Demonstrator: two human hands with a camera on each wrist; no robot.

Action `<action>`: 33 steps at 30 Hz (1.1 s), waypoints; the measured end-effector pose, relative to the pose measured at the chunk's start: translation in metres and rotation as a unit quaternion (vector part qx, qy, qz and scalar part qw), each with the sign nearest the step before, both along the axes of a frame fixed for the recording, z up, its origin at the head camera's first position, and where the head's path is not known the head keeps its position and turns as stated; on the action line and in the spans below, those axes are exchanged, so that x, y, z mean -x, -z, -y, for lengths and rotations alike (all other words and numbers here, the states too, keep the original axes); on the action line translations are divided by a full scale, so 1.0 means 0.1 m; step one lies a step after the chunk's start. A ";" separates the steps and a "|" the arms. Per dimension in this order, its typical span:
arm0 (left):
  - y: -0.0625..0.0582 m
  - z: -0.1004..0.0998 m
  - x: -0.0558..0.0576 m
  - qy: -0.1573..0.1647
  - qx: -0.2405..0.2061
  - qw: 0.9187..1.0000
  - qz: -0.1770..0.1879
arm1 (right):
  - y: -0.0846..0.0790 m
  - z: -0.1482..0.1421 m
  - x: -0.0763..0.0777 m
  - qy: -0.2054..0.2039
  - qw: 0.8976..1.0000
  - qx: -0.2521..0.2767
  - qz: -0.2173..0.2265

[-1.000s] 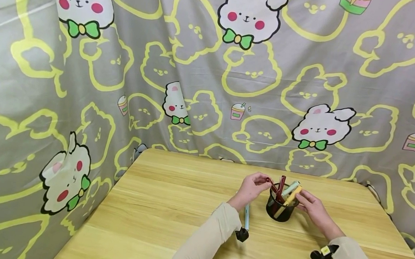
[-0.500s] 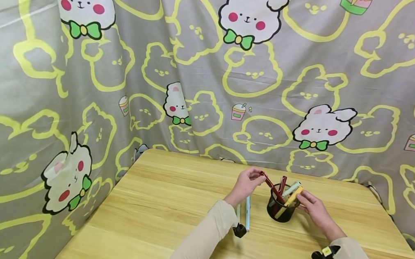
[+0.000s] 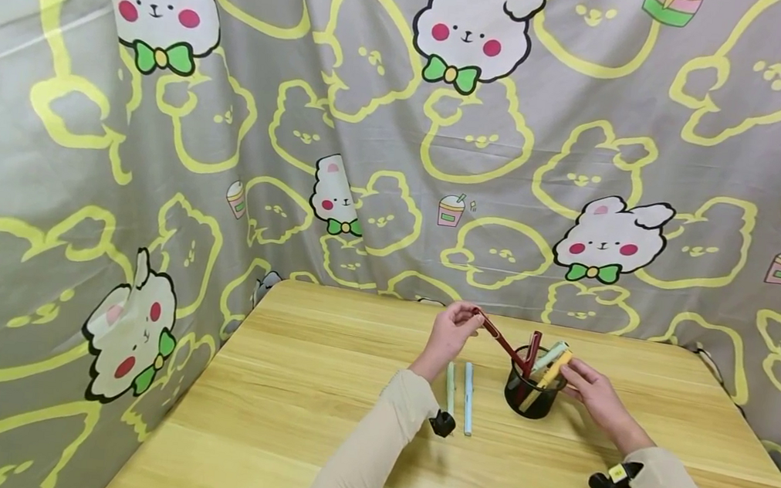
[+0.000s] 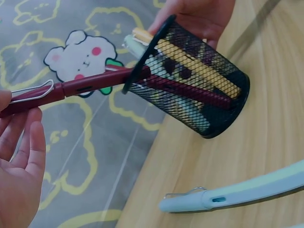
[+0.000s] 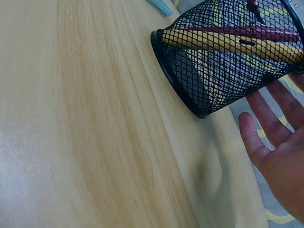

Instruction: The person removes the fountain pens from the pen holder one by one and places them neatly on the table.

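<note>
My left hand (image 3: 447, 334) pinches a dark red pen (image 4: 71, 88) by its silver-clipped end. The pen slants down to the right, its other end inside the mouth of a black mesh pen holder (image 3: 528, 402). Standing in the holder are another dark red pen (image 3: 533, 349), a mint green pen (image 3: 548, 356) and a yellow pen (image 3: 554, 371). At the holder's right side, my right hand (image 3: 596, 398) holds it by the rim; its lower fingers lie loosely beside the mesh in the right wrist view.
A light green pen (image 3: 451, 385) and a light blue pen (image 3: 468, 398) lie side by side on the wooden table (image 3: 322, 393), left of the holder. A grey patterned curtain (image 3: 386, 135) hangs behind the table and along its left side.
My left hand has moved left and slightly away from me, drawing the red pen partly out of the holder. The two pens on the table have come into sight. My right hand stays put.
</note>
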State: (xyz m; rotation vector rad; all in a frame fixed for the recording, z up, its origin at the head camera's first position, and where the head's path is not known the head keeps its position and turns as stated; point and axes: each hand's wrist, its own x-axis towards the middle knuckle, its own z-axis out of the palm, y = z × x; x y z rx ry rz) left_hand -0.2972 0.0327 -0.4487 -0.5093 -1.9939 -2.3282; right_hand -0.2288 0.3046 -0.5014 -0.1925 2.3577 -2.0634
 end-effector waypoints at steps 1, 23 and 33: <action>-0.01 0.01 0.00 -0.002 -0.001 1.000 -0.001 | 0.00 0.00 0.00 0.000 1.000 0.001 0.000; -0.06 0.53 0.13 -0.018 0.002 1.000 0.010 | 0.00 0.00 0.01 -0.006 1.000 -0.013 -0.002; -0.14 0.89 -0.02 -0.025 0.036 0.999 0.020 | -0.01 0.00 0.01 -0.014 1.000 -0.008 0.020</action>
